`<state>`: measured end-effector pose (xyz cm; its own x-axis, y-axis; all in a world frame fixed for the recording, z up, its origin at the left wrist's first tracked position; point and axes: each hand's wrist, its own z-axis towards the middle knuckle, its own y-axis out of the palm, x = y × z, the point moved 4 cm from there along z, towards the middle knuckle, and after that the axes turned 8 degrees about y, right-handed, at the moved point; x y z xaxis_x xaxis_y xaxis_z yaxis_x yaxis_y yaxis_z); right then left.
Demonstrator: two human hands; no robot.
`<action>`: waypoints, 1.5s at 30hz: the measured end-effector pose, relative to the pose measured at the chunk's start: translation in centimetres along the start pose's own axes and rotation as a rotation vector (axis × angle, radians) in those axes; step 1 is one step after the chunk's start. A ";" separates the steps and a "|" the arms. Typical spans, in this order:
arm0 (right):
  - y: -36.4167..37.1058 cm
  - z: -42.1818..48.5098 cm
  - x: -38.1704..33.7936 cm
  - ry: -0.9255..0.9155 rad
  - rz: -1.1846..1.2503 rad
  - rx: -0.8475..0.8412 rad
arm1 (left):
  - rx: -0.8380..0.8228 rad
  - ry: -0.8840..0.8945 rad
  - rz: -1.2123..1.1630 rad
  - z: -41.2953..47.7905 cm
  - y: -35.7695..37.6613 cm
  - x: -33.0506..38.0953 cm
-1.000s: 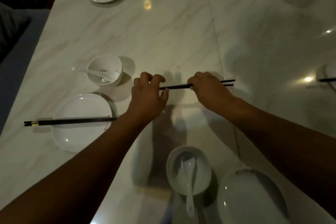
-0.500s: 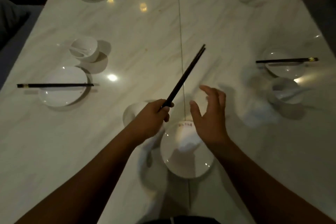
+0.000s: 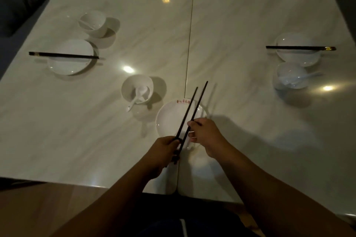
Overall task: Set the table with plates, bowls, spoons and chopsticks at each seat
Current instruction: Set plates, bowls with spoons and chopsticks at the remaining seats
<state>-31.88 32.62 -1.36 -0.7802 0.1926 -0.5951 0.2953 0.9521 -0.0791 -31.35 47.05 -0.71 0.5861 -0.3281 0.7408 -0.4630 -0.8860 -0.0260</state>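
Two black chopsticks (image 3: pixel 194 106) slant over the near white plate (image 3: pixel 169 117), tips pointing away from me and spread apart. My left hand (image 3: pixel 165 150) grips their near ends at the plate's front edge. My right hand (image 3: pixel 204 132) pinches the right stick about a third of the way up. Left of the plate stands a white bowl (image 3: pixel 128 84) with a white spoon (image 3: pixel 139 93) leaning in it.
The white marble table (image 3: pixel 134 121) has a seam down its middle. On the left a plate (image 3: pixel 70 56) carries chopsticks (image 3: pixel 63 56) beside a bowl (image 3: pixel 92 22). On the right a plate (image 3: pixel 297 49), chopsticks (image 3: pixel 300 48) and a bowl (image 3: pixel 291 75) are laid out. More settings lie at the far end.
The chopsticks came down from the left hand's raised single-handed hold to lie over the near plate. My right hand closed on one stick and the pair has spread apart.
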 end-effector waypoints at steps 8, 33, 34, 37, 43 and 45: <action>0.7 1.5 0.1 0.042 -0.249 -0.031 | 0.147 -0.031 0.064 -0.3 -0.5 -3.4; 2.3 1.4 0.8 -0.023 -0.326 0.066 | 0.139 0.443 1.164 1.6 -2.8 -0.9; 2.3 1.4 0.8 -0.025 -0.327 0.068 | 0.100 0.433 1.206 1.9 -2.8 -0.8; 2.3 1.2 0.7 -0.028 -0.323 0.062 | 0.048 0.456 1.290 2.3 -2.6 -0.6; 1.9 1.2 0.8 -0.038 -0.323 0.069 | 0.025 0.525 1.307 2.4 -2.0 -0.2; 1.9 1.3 0.8 -0.043 -0.329 0.066 | 0.001 0.522 1.316 2.6 -2.0 -0.3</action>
<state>-31.27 34.26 -3.03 -0.8163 -0.1335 -0.5620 0.0679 0.9440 -0.3229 -28.91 48.07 -2.66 -0.5771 -0.7451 0.3344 -0.4695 -0.0323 -0.8823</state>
